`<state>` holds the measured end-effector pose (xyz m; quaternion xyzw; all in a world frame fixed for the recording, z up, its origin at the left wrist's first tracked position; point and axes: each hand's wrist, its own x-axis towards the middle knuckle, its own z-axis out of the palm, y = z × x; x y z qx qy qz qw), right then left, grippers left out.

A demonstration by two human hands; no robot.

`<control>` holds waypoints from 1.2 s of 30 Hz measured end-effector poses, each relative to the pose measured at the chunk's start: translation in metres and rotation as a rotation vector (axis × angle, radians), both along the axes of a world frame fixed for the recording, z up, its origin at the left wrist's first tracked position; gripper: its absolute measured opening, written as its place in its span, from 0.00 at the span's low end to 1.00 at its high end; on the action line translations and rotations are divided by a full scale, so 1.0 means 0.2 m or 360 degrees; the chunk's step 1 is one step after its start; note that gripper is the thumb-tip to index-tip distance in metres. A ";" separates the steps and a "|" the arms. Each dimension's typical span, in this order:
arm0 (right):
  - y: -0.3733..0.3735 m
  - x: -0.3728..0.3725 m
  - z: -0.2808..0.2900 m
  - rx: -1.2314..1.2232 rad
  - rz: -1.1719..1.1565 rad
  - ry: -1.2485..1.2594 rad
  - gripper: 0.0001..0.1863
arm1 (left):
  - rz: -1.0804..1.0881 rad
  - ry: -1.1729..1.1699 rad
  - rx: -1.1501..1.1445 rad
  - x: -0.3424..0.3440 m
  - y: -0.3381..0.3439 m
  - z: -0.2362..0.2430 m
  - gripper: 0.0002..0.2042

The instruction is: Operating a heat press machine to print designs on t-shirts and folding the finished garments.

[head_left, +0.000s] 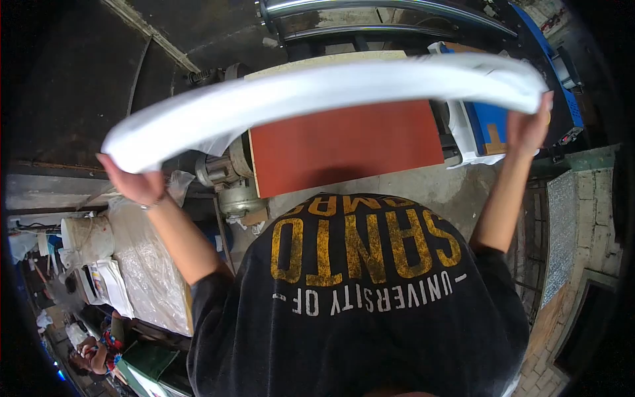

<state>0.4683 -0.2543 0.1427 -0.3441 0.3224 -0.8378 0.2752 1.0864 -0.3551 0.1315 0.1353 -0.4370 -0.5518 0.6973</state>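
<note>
My left hand [137, 182] grips the left end of a long white strip [311, 89], apparently folded cloth, slightly blurred. My right hand [529, 129] grips its other end at the upper right. The strip spans raised above a red-brown board [344, 145] with a pale back edge. Beside that board, below the strip's right end, lie a blue panel [483, 121] with tan patches and some white material [461, 135].
Metal rollers [390, 28] run along the back. A motor [238, 192] sits left of the board. A plastic-covered stack [155, 278], papers [109, 284] and a white bucket [83, 238] stand at left. Another person [99, 357] is at lower left.
</note>
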 end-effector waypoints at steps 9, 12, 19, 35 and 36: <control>-0.54 -0.16 0.52 0.0249 -0.0102 0.0462 0.22 | 0.0278 -0.0607 0.0477 -0.15 -0.68 0.48 0.16; -0.72 -0.12 0.39 0.0427 0.0112 0.0629 0.17 | 0.0137 -0.0515 0.0683 -0.18 -0.86 0.35 0.15; -0.65 -0.04 0.62 -0.0163 -0.0025 0.0565 0.20 | 0.0346 -0.0090 0.0052 -0.28 -0.81 0.52 0.17; 0.35 0.19 -1.34 0.1582 -0.0392 0.0196 0.12 | 0.0679 -0.2075 0.0819 -0.11 -0.05 -1.32 0.19; 0.36 0.15 -1.49 0.1583 -0.0325 0.0174 0.12 | 0.0653 -0.2009 0.0858 -0.11 -0.03 -1.40 0.19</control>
